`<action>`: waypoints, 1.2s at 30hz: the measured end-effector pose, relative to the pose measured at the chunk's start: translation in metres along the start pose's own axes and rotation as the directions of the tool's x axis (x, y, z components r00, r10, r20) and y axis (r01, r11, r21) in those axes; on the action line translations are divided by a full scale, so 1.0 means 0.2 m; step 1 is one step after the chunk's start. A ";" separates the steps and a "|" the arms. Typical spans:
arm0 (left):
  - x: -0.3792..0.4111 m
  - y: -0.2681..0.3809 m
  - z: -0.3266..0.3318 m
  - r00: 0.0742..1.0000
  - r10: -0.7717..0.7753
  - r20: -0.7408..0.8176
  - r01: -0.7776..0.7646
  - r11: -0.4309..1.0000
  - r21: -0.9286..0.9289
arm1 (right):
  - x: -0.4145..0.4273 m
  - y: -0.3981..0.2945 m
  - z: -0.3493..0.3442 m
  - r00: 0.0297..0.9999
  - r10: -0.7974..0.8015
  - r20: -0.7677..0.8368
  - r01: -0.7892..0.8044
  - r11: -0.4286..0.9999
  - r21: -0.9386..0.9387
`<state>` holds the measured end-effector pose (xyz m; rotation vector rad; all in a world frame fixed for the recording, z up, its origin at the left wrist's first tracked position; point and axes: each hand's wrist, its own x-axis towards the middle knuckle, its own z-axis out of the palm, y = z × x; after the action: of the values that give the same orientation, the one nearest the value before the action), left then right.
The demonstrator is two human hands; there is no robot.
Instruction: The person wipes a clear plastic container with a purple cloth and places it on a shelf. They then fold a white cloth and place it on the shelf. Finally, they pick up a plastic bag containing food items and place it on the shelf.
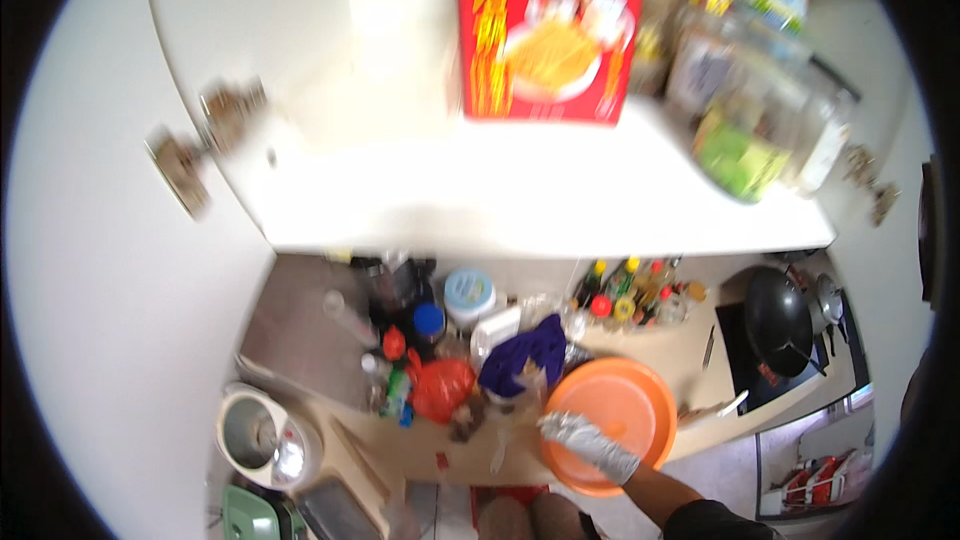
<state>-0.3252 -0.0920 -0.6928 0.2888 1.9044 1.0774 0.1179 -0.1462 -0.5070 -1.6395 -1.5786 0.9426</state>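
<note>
My right hand, in a whitish glove, reaches across an orange plastic basin on the counter. Its fingertips come to the basin's left rim, near a crumpled clear plastic piece. Blur hides how far the fingers are apart and whether they hold anything. A pale, smeared shape at the bottom edge, left of my legs, may be my left hand; I cannot make out its fingers. Beside the basin lie a dark purple cloth and a red plastic bag.
Overhead, an open cabinet's white shelf holds a red box and plastic jars. Bottles line the wall behind the basin. A black wok is on the cooktop at right. A rice cooker stands open at left.
</note>
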 end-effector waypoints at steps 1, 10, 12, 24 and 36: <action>-0.10 -0.01 -0.18 0.979 -0.045 0.198 0.003 0.979 0.205 | -0.04 0.12 0.02 0.944 -0.329 0.025 0.327 0.925 -0.193; -1.44 0.92 -0.46 0.671 0.190 0.717 -0.696 0.496 0.519 | 0.19 -1.34 -0.25 0.947 -0.089 0.309 -0.015 0.947 0.320; -1.66 1.15 -0.37 0.585 0.266 0.766 -0.786 0.420 0.454 | 0.12 -1.47 -0.23 0.939 -0.143 0.312 0.012 0.922 0.387; -2.06 1.90 -0.14 0.033 0.429 0.903 -0.999 0.008 0.032 | -0.13 -2.00 -1.17 0.751 0.235 -0.617 0.603 0.140 0.786; -2.67 3.10 0.72 -0.642 0.628 0.440 -0.713 -0.700 -0.043 | 0.22 -2.26 -1.87 0.501 -0.363 -0.785 0.841 -0.008 0.541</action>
<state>-0.0386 0.0506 0.0739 3.0767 0.7789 1.4132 0.2047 -0.0728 0.0706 -0.0929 -0.8735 0.6041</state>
